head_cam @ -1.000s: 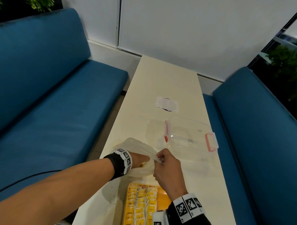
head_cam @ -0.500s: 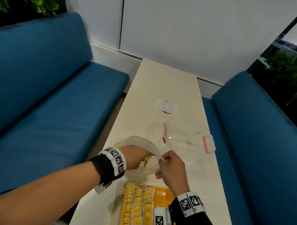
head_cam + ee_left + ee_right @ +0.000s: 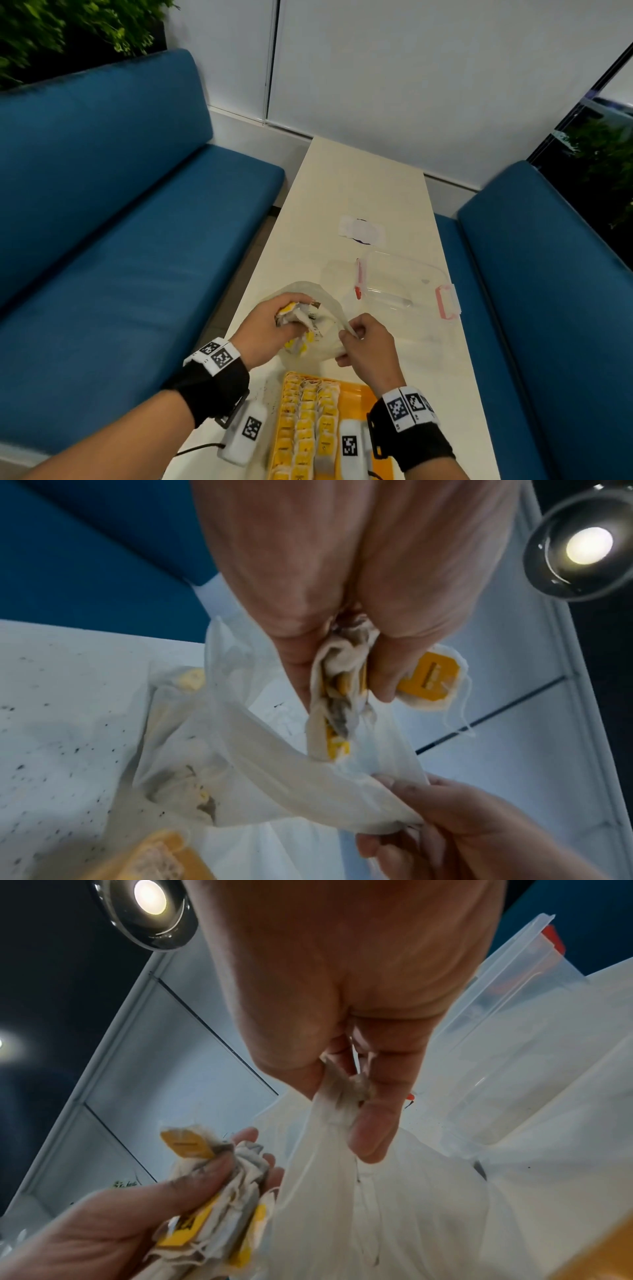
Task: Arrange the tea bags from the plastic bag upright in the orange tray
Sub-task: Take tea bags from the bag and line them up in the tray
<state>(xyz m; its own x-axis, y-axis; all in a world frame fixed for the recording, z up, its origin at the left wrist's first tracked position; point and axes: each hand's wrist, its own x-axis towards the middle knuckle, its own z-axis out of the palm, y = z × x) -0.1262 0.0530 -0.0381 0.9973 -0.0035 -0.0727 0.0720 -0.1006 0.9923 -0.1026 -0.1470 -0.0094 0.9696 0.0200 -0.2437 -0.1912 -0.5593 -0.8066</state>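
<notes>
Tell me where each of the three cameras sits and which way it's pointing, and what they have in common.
Head: worn on the head, looking forward and down the table; both forearms, left hand and right hand show.
Left wrist: under the left hand, looking along it at the tea bags it grips above the plastic bag.
Right wrist: under the right hand, looking along fingers pinching the bag's edge.
Shared: all show both hands, the tea bags and the bag; both wrist views catch ceiling lights.

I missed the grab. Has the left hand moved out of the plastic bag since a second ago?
Yes. The left hand has pulled back out of the plastic bag toward the orange tray, gripping tea bags.
</notes>
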